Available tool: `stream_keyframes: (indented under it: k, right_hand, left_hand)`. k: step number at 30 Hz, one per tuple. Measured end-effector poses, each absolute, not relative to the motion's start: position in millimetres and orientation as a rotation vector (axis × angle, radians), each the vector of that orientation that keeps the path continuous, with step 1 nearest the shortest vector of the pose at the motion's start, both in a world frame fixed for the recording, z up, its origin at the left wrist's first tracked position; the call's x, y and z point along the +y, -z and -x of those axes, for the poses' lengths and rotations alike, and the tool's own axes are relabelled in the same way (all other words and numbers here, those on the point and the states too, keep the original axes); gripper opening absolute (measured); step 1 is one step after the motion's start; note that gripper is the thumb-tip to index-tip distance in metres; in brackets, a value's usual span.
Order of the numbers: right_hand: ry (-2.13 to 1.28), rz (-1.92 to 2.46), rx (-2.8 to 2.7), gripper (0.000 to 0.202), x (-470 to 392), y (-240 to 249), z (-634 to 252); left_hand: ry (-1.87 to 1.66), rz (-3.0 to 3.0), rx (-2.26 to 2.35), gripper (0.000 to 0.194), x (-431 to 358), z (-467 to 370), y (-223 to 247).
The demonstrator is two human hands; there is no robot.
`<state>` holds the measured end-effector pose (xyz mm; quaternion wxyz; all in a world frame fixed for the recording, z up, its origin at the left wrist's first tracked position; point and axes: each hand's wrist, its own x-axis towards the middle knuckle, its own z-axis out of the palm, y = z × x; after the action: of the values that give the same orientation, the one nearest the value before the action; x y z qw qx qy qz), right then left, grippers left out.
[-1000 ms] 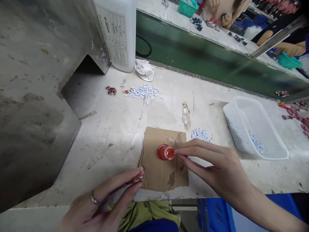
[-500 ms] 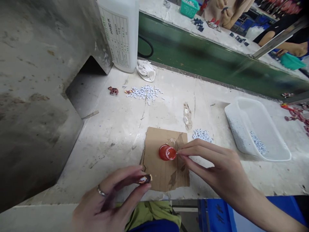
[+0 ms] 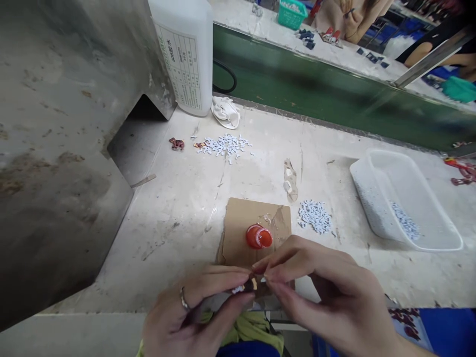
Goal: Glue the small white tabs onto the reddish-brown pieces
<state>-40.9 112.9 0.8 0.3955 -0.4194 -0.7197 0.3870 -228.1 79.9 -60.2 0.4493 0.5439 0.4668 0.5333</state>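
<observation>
Between thumb and fingers, my left hand [image 3: 201, 302] grips a small dark figurine [image 3: 250, 284] with yellow and pale blue parts. My right hand [image 3: 320, 282] pinches a tiny pale piece [image 3: 264, 280] close against the figurine's right side; whether the two touch I cannot tell. Just beyond my fingertips, a small red pot [image 3: 259, 237] stands on a piece of brown cardboard [image 3: 238, 213]. One heap of pale blue pieces [image 3: 315, 216] lies right of the cardboard. Farther back is another heap of pale blue pieces [image 3: 226, 145], with a brown figurine [image 3: 176, 144] to its left.
A white plastic tub [image 3: 442, 223] holding pale blue pieces is at the right. At the back stand a large white jug [image 3: 186, 59] and a crumpled white cloth [image 3: 226, 112]. A metal housing [image 3: 55, 148] bounds the left. People work beyond the green partition [image 3: 282, 89].
My right hand has moved from beside the red pot down to the figurine, carrying the tiny piece. My left hand has shifted right with the figurine, bringing both hands together.
</observation>
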Motion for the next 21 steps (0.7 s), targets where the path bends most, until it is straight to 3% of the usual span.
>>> stream_keyframes:
  k: [15, 21]
  right_hand:
    - [-0.934, 1.005, -1.859, 0.018, 117.8, -1.7, 46.0]
    - [-0.667, 0.996, -2.155, 0.027, 108.1, -6.7, 37.8]
  left_hand:
    - [-1.315, -1.044, 1.012, 0.021, 86.5, 223.4, 63.1]
    - [-1.443, -0.773, 1.131, 0.020, 79.7, 204.9, 53.7]
